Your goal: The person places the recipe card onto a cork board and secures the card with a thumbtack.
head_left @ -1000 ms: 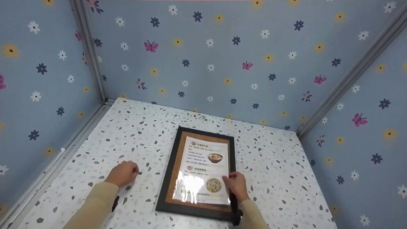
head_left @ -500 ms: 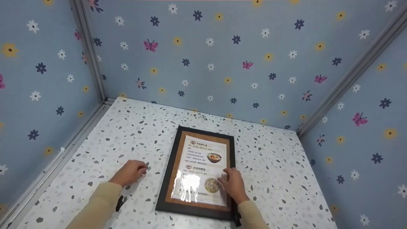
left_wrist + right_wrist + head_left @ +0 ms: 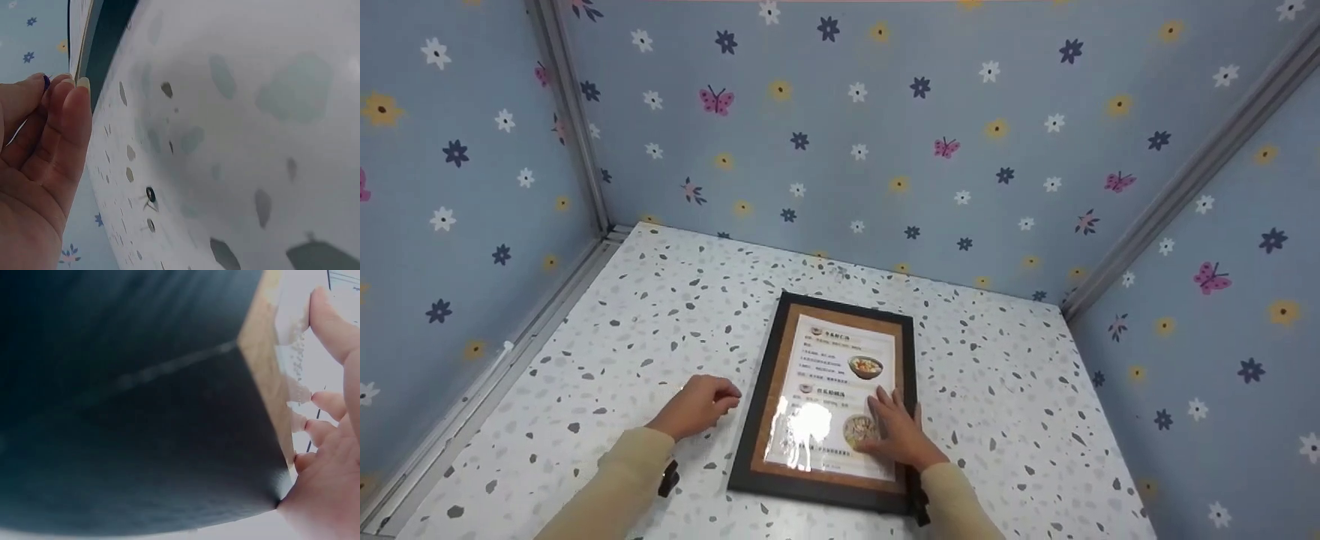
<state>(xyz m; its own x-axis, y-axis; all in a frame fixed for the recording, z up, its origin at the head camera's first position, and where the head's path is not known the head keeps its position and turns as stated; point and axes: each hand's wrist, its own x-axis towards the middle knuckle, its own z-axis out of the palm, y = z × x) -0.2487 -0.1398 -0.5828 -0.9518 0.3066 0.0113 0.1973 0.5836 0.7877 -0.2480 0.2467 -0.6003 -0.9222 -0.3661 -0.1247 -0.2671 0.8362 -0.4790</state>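
A framed corkboard (image 3: 780, 420) with a black border lies on the speckled table. On its cork rests a glossy printed sheet (image 3: 829, 352) with two food pictures. My right hand (image 3: 904, 435) lies spread over the sheet's lower right, fingertips on it; the right wrist view shows these fingertips (image 3: 319, 400) against the clear film. Just left of the frame, above the table, is my left hand (image 3: 697, 409). Its thumb and forefinger pinch a tiny blue thumbtack (image 3: 46, 82), mostly hidden, with a thin point showing.
Loose small tacks (image 3: 150, 194) lie on the table below my left hand. Flowered blue panels (image 3: 840, 150) stand behind and on both sides, joined by metal corner posts (image 3: 574, 120). The speckled table (image 3: 1012, 405) extends right of the board.
My left hand has lifted from a small thing on the table and moved right to the frame. My right hand has gone from the sheet's right edge to lying spread on it.
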